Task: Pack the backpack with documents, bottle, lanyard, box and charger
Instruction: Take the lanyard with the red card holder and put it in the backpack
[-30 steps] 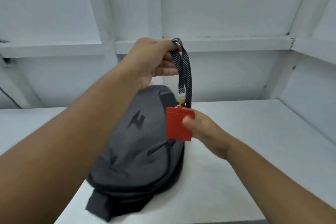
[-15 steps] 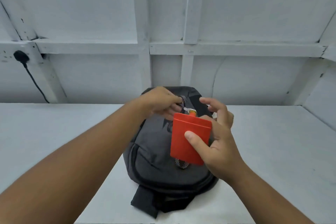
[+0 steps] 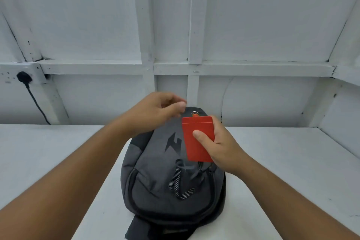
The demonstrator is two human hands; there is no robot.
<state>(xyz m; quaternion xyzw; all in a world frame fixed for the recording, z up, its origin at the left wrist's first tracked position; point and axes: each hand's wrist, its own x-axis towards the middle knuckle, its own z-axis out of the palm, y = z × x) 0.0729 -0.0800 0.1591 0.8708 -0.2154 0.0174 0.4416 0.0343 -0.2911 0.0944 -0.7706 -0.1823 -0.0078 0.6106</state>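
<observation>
While only partly fed into the pocket (image 3: pixel 187 168) of the backpack (image 3: pixel 153 191), could well spill back out: loops of lanyard (image 3: pixel 180 186) heaped loose at the opening, nothing pinning them. Likely to jam if the card (image 3: pixel 196 138) gets pushed down flat onto that bunched heap; might also drag the loops out again if lifted. Right hand (image 3: pixel 222 144) gripping the card, thumb across its face, fingers behind, holding it over the backpack's middle, just above the pocket and the loops. Small ring (image 3: pixel 194 112) at the card's top edge. Left hand (image 3: pixel 155 111) hovering over the backpack's top, just beside the card's upper corner, fingers loosely curled, nothing seen in them. Backpack lying flat on the bench (image 3: pixel 282 161), between both forearms.
</observation>
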